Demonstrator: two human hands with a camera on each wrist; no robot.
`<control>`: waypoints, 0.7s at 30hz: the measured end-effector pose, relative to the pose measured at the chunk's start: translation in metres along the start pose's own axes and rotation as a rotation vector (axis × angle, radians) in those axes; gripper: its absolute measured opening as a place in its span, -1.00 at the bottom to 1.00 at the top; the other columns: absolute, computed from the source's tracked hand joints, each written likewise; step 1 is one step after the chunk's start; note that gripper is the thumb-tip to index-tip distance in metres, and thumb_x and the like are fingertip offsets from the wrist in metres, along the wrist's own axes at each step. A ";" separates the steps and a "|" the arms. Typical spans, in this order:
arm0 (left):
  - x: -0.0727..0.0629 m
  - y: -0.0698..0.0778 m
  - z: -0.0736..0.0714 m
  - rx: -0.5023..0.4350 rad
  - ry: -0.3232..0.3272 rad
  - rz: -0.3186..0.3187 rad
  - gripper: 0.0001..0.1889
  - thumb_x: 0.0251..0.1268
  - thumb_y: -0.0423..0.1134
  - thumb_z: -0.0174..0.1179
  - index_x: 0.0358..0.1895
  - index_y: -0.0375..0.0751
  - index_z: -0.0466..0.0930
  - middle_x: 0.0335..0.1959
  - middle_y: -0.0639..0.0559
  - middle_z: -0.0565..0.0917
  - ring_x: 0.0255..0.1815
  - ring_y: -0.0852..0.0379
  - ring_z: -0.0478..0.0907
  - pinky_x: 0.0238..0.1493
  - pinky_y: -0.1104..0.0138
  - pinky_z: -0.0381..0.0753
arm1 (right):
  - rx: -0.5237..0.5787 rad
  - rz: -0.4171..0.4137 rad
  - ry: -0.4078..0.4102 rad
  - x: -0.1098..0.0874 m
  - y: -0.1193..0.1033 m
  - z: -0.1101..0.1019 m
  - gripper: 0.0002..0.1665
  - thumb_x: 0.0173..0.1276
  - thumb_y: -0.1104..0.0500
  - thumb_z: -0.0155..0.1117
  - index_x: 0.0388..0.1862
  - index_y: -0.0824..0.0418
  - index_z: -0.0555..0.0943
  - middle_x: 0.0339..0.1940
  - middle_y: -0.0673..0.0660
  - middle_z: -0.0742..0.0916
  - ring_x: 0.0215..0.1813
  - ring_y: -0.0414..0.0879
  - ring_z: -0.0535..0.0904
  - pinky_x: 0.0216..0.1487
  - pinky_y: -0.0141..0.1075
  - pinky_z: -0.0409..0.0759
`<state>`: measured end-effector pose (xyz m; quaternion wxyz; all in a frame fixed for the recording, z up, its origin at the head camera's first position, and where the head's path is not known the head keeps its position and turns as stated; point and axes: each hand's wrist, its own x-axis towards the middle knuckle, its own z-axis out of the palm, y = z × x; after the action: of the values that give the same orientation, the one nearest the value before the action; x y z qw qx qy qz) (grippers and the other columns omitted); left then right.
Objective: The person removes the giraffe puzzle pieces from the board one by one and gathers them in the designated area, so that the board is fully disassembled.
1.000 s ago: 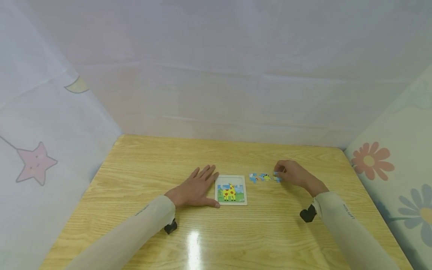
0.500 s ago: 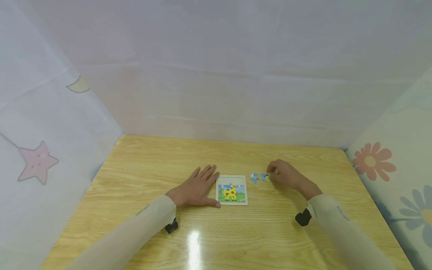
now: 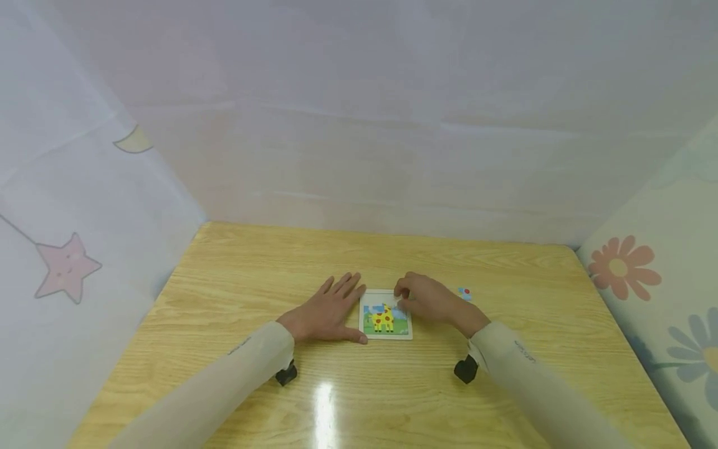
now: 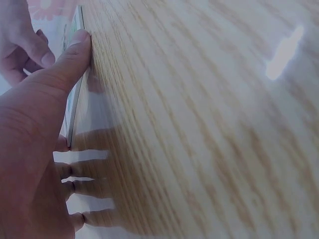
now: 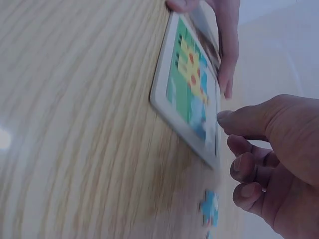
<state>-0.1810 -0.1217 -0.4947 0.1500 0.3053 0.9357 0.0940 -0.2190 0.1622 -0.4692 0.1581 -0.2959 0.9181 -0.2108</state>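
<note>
A square white puzzle tray (image 3: 387,337) lies flat on the table, its lower part filled with a yellow, red-spotted giraffe picture (image 3: 383,319). My left hand (image 3: 324,313) lies spread at the tray's left side, thumb at the lower left corner and fingertips along the edge. Over the tray's upper right, my right hand (image 3: 430,300) pinches a small puzzle piece between thumb and fingers; the fingers mostly hide it. One blue piece with a red spot (image 3: 465,293) lies right of that hand. In the right wrist view, a blue piece (image 5: 210,208) rests beside the tray.
The wooden table (image 3: 269,255) carries the tray and loose pieces. A pale cloth wall (image 3: 392,156) rises behind it. Printed side cloths stand left and right, one with a pink star (image 3: 66,268), the other with flowers (image 3: 619,268).
My right hand has moved left from the loose pieces to the tray's upper right, bringing a piece. It now covers part of the table where pieces lay. The left hand has stayed put.
</note>
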 end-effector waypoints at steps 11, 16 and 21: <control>0.001 0.001 -0.001 -0.004 -0.005 0.002 0.23 0.31 0.59 0.14 0.77 -0.18 -0.07 0.83 -0.18 -0.20 0.85 -0.17 -0.26 0.81 -0.19 -0.17 | 0.033 -0.048 -0.074 0.022 -0.027 0.017 -0.80 0.57 0.13 0.36 0.08 0.14 0.74 -0.09 0.01 0.70 -0.16 -0.21 0.60 -0.03 -0.22 0.69; 0.001 0.000 0.000 -0.010 0.004 0.007 0.22 0.31 0.59 0.14 0.77 -0.18 -0.04 0.82 -0.20 -0.16 0.85 -0.20 -0.23 0.80 -0.23 -0.14 | 0.018 -0.060 -0.093 0.024 -0.034 0.020 -0.84 0.56 0.13 0.37 0.02 0.15 0.72 -0.12 0.01 0.70 -0.18 -0.20 0.58 -0.08 -0.25 0.66; 0.001 -0.001 0.002 0.002 0.001 0.006 0.22 0.31 0.61 0.11 0.77 -0.16 -0.06 0.83 -0.18 -0.17 0.85 -0.18 -0.24 0.80 -0.22 -0.15 | 0.030 -0.004 -0.120 0.026 -0.040 0.021 -0.75 0.49 0.05 0.47 0.00 0.14 0.68 -0.17 -0.01 0.69 -0.22 -0.15 0.56 -0.12 -0.24 0.62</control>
<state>-0.1820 -0.1222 -0.4968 0.1490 0.3084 0.9349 0.0934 -0.2115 0.1114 -0.4723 0.2167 -0.3077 0.9031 -0.2066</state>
